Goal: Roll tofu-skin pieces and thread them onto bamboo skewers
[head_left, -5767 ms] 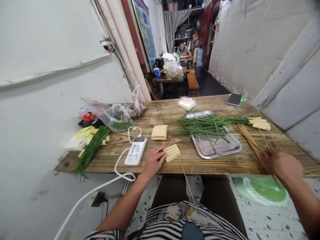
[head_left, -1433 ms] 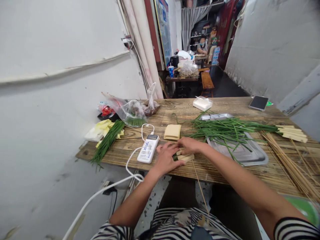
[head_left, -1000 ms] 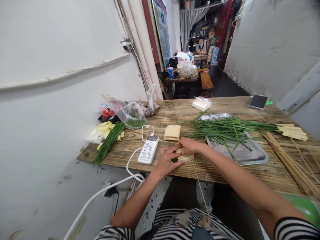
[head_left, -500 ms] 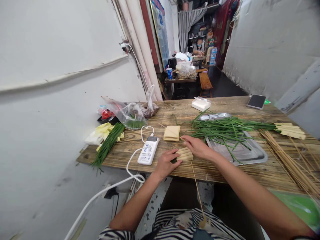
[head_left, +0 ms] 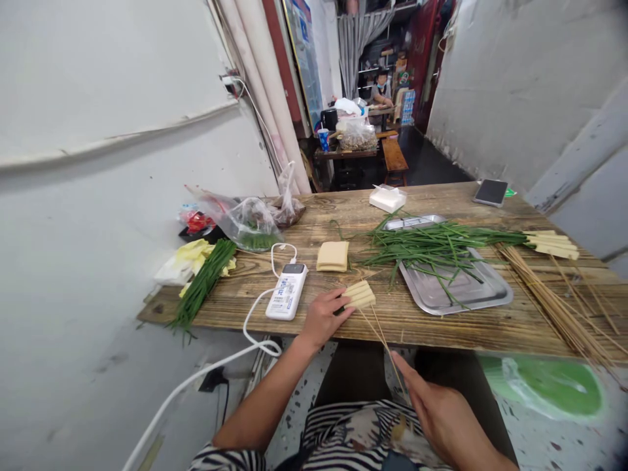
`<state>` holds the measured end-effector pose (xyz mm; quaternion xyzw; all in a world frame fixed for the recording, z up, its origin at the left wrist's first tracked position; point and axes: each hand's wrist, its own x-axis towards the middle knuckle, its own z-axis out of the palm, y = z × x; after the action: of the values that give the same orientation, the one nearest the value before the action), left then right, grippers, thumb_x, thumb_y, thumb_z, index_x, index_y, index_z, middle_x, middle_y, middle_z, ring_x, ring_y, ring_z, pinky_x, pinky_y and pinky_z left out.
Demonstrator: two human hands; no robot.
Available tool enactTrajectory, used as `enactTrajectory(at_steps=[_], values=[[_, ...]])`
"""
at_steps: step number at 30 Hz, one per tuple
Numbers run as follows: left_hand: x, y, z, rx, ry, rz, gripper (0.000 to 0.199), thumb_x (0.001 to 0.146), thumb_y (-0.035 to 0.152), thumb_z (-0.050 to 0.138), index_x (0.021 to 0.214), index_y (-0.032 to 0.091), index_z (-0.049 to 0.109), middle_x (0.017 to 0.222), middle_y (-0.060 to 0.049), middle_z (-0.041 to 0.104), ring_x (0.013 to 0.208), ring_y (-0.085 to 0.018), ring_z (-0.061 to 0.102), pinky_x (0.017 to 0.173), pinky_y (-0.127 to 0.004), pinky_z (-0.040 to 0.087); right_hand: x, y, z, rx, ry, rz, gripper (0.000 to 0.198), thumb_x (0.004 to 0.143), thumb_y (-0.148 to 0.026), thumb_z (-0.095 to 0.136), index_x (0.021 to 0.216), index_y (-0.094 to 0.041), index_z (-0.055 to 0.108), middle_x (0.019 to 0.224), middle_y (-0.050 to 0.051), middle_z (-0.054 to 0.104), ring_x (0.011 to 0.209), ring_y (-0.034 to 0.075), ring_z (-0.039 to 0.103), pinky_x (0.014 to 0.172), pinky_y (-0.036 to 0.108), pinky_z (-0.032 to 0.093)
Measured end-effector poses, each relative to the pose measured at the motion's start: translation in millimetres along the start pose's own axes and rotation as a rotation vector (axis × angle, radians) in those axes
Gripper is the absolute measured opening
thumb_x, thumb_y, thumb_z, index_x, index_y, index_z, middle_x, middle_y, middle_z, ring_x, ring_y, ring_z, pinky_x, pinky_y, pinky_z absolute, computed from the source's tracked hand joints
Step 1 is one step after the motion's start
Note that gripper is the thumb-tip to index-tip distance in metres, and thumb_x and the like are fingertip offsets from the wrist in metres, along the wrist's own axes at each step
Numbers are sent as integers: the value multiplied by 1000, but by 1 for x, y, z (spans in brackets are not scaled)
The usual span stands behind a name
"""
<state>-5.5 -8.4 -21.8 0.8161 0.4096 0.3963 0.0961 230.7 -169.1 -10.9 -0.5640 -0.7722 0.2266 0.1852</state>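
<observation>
My left hand [head_left: 322, 318] is closed around the left end of pale yellow tofu-skin rolls [head_left: 362, 294] lying side by side near the table's front edge. Two thin bamboo skewers [head_left: 381, 333] run from the near side of the rolls toward my lap. Below the table edge, my right hand [head_left: 432, 405] pinches at a skewer, its fingertips partly hidden by the hand itself. Beyond the rolls sits a stack of square tofu sheets [head_left: 332, 256]. A dark green bit shows between my left fingers.
Green chives [head_left: 426, 245] lie across a metal tray [head_left: 461, 297], with finished-looking rolls [head_left: 552, 244] beyond. Loose skewers [head_left: 549, 301] spread at the right. A white power bank [head_left: 287, 292] with a cable, more chives [head_left: 203, 284], plastic bags [head_left: 255, 222], tissues [head_left: 387, 197] and a phone [head_left: 490, 192] surround them.
My right hand has moved from the far side of the rolls down toward my lap. A second skewer now reaches the rolls' near side. The left hand stays on the rolls.
</observation>
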Motion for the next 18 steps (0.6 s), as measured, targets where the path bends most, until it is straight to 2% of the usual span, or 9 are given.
enactTrajectory(at_steps=[3,7,18], values=[[1,0,0,15,-8,12,14,81,30,67,91,21,73,109,-9,69,96,-22,67,85,-38,56,-1,1,-1,23,-10,-11,54,87,-20,35,140,-24,43,73,7,72,58,17,67,56,23,54],[1,-2,0,-3,-15,34,16,82,32,67,92,21,73,110,-9,69,98,-22,66,87,-39,56,-5,3,2,34,1,-20,57,86,-19,35,142,-27,40,79,7,72,63,18,68,65,27,57],[2,-4,0,-40,-22,32,15,82,31,66,92,21,73,108,-9,70,99,-21,66,88,-39,55,-11,6,5,77,-16,-25,59,87,-19,32,145,-27,34,90,8,74,69,19,70,65,27,58]])
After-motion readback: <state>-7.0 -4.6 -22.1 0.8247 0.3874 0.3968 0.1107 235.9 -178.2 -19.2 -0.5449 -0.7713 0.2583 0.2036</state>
